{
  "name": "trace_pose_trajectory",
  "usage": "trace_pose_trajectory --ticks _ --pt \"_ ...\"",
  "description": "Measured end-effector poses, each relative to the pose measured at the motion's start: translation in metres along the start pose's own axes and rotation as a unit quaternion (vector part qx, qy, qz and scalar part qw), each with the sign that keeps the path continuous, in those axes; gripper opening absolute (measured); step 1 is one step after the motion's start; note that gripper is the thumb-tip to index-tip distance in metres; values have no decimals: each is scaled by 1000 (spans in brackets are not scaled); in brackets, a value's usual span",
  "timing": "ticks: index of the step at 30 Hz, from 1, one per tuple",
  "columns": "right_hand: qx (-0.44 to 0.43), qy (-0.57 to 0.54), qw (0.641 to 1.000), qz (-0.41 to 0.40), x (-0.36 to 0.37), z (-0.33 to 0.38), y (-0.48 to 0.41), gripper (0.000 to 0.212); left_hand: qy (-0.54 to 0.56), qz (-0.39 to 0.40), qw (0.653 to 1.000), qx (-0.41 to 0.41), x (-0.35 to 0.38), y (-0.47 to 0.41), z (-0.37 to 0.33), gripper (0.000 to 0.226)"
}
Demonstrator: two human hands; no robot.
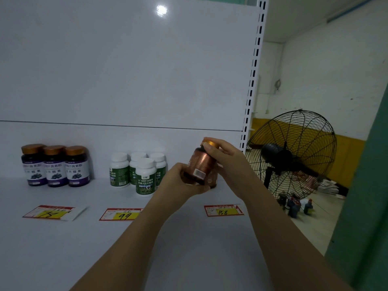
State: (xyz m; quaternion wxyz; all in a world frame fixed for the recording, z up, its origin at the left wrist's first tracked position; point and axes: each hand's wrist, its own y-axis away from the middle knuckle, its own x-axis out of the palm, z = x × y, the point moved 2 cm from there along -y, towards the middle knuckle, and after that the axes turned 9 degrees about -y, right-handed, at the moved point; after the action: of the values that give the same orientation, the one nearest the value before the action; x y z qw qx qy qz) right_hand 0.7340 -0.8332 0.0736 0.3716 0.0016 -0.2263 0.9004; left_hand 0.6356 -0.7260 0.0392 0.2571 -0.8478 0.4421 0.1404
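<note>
A copper-brown bottle (201, 164) with an orange-gold cap is held tilted above the white shelf (63, 248). My left hand (180, 181) grips its lower end from below. My right hand (224, 158) curls round the cap and upper part, a finger lying across the cap. Another brown bottle (212, 181) stands on the shelf just behind, mostly hidden by the hands. A red and yellow price tag reading 158 (223, 210) lies on the shelf below the held bottle.
Three purple-labelled bottles (55, 165) with gold caps stand at the back left over a tag reading 79 (50, 213). Several white green-labelled bottles (138, 173) stand in the middle over a tag reading 99 (121, 214). A black floor fan (291, 152) is beyond the shelf's right edge.
</note>
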Motion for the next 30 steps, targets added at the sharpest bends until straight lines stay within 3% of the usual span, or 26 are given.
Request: trace_pose_trajectory --ticks 5,11,16,21,30 --pt "20 -85 996 28 -5 3 -1 31 35 88 995 -10 0 4 -3 39" --pt "37 -15 999 28 4 -3 0 34 -1 0 1000 -3 -2 4 -4 47" --pt "47 -27 999 -8 -5 -4 -3 37 27 55 998 -17 -2 2 -1 53" --pt "59 -3 997 41 -2 -7 -3 31 30 52 998 -5 -3 1 4 43" --pt "-48 41 979 191 21 7 9 54 8 -132 984 121 -16 -6 14 52"
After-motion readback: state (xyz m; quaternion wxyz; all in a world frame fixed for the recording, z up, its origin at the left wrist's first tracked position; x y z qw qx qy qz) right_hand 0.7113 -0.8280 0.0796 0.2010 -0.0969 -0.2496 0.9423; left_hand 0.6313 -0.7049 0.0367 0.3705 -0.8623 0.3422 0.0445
